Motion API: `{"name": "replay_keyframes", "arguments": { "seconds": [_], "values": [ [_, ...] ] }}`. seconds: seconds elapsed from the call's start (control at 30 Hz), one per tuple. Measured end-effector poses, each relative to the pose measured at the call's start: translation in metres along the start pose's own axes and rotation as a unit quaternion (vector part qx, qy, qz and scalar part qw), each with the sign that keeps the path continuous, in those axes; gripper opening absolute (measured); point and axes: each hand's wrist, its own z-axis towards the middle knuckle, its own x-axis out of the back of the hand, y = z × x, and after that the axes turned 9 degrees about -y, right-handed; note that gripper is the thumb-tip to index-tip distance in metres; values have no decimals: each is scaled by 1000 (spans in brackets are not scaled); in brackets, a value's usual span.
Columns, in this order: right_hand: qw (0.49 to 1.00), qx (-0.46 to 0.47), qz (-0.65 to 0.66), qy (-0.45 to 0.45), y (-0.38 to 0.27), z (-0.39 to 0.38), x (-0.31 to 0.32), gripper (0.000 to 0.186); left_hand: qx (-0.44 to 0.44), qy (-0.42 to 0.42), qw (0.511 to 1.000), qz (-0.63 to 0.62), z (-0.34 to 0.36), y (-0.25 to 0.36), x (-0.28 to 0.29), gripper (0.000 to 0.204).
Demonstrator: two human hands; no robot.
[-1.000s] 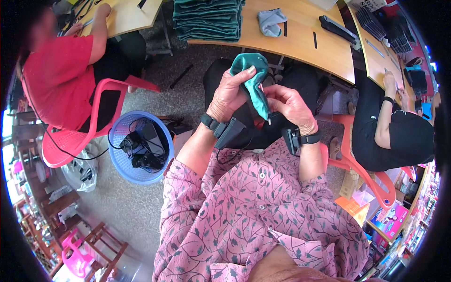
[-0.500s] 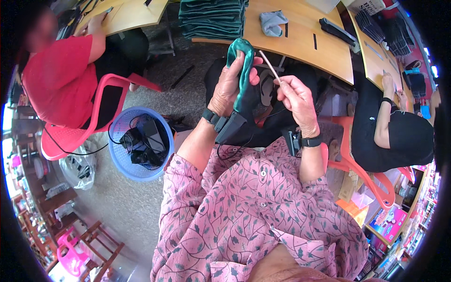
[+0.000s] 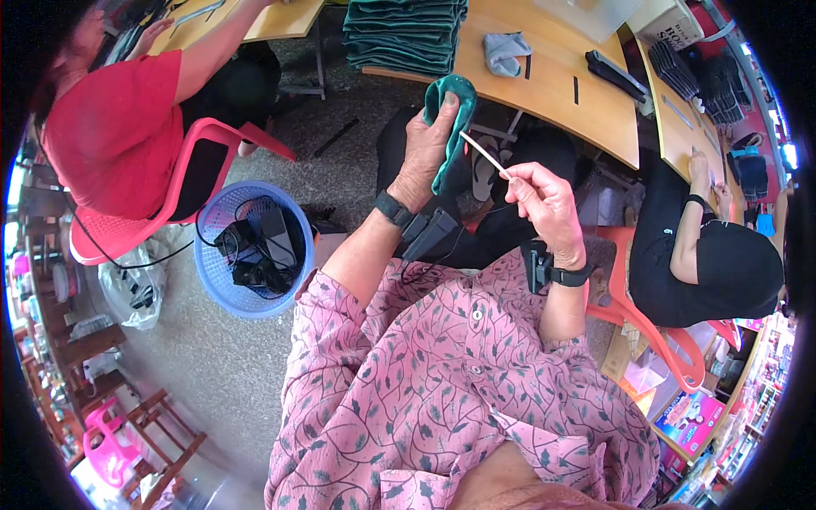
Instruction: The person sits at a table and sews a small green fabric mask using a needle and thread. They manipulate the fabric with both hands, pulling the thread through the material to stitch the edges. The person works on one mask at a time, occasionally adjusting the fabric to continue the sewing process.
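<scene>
My left hand (image 3: 427, 153) is closed round a folded piece of shiny green velvet cloth (image 3: 460, 92), its thumb pressed on the upper part. One flap of the cloth hangs down past my palm. In my right hand (image 3: 544, 200) a thin pale stick (image 3: 490, 156) is pinched between thumb and fingers. The stick's far tip is at or very close to the cloth's right edge; whether it touches I cannot tell. Both hands are raised above my lap, in front of the table edge. The fingers of my left hand are partly hidden behind the cloth.
A stack of folded green cloths (image 3: 404, 38) and a grey cloth (image 3: 506, 53) lie on the wooden table (image 3: 552, 93) ahead. At left stands a blue basket (image 3: 255, 310) of black devices and cables. People sit on both sides, on a pink chair (image 3: 191, 170) and an orange chair (image 3: 633, 297).
My left hand and the green cloth have turned slightly and shifted right. The stick's tip now sits by the cloth's edge, lower than before. The person at left has reached an arm forward.
</scene>
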Motion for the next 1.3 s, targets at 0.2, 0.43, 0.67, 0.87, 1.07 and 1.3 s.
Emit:
{"name": "replay_keyframes", "arguments": {
  "seconds": [0.2,0.43,0.67,0.87,1.07,1.3],
  "values": [
    [998,12,-64,11,-5,-2,4,10,-94,42,994,24,3,-2,-5,30],
    [989,28,-142,23,-3,-5,10,8,-127,21,991,29,6,-8,0,24],
    [987,55,-143,51,-2,-3,4,7,-147,-4,988,57,7,-12,-1,23],
    [987,36,-120,103,-7,-1,0,8,-49,-93,994,-16,6,-13,3,33],
    [981,7,-59,186,6,2,6,17,31,-161,961,-222,3,0,-7,48],
    [986,-33,33,162,33,12,13,34,95,-237,910,-326,-2,1,-17,66]
  ]
}}
